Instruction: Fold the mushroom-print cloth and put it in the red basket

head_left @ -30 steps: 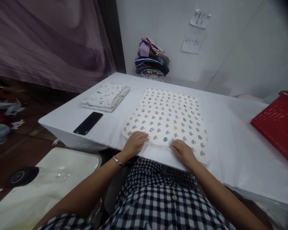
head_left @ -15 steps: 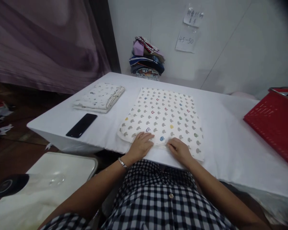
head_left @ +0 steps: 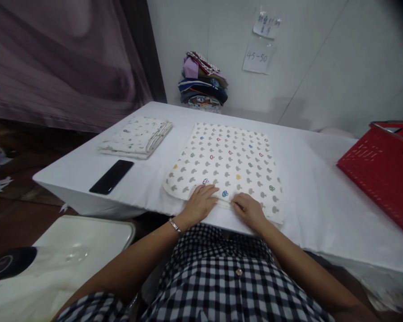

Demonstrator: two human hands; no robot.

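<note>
A white cloth (head_left: 223,154) with grey and coloured mushroom prints lies flat in front of me, its near edge close to the table's front. On that near edge my left hand (head_left: 201,203) rests palm down, fingers stretched out over the fabric. Just to its right, my right hand (head_left: 248,210) pinches the same edge between thumb and fingers. More than one layer shows along this edge between the hands. Off to the left sits a folded white printed cloth (head_left: 130,134), apart from both hands.
A black phone (head_left: 111,177) lies on the white-covered table (head_left: 309,188), left of the cloth. A red basket (head_left: 376,165) stands at the right. Stacked folded clothes (head_left: 203,82) are by the wall. At lower left is a pale stool (head_left: 97,228) with a dark-capped clear bottle (head_left: 13,264).
My left hand has slid slightly right along the cloth's edge, closer to my right hand. The right hand keeps its pinch. The whole view has shifted a little.
</note>
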